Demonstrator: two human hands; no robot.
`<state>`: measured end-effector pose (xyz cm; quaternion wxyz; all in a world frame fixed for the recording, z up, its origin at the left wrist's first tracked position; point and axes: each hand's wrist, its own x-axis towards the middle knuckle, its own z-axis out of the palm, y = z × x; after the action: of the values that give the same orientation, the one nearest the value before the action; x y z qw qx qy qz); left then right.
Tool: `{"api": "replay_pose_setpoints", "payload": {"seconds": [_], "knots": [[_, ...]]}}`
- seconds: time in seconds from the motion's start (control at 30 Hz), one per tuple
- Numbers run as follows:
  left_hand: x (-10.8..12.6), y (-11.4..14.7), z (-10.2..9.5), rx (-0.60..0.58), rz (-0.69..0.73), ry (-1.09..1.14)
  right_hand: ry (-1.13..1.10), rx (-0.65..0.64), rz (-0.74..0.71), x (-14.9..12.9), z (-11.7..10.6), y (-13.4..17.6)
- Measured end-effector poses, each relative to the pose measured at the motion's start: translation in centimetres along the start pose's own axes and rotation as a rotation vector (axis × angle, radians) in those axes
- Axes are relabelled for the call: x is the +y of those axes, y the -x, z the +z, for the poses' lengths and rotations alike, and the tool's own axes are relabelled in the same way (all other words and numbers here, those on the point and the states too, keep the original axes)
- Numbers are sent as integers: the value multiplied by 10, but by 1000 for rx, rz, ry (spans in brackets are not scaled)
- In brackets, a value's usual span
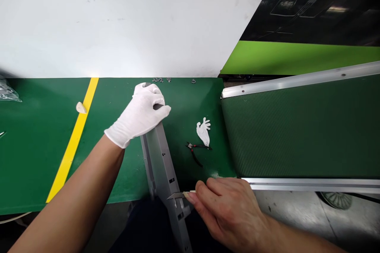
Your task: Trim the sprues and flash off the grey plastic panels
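Note:
A long grey plastic profile with small rectangular slots slants from the table toward my lap. My left hand, in a white glove, is closed round its far end. Bare, my right hand pinches a small knife with a pointed blade; most of the handle is hidden in the fingers. The blade lies over the profile's near part, close to a slot and a small side tab. Whether its edge touches the plastic I cannot tell.
On the green table lie black-handled cutting pliers, a white glove, a whitish lump and several grey scraps. A white panel stands behind. At right is a ribbed green conveyor belt with metal rails.

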<state>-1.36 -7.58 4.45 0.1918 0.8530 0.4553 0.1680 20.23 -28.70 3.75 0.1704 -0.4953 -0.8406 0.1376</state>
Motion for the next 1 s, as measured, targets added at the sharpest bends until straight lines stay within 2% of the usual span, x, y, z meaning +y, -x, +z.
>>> {"api": "replay_pose_setpoints", "payload": {"seconds": [0.8, 0.9, 1.0], "knots": [[0, 0, 0, -10, 1, 12, -75, -7, -44, -2, 1, 16], [-1, 0, 0, -5, -4, 14, -189, -59, -37, 1, 0, 19], [-2, 0, 1, 8, -2, 18, -495, -94, 116, 7, -2, 18]]}}
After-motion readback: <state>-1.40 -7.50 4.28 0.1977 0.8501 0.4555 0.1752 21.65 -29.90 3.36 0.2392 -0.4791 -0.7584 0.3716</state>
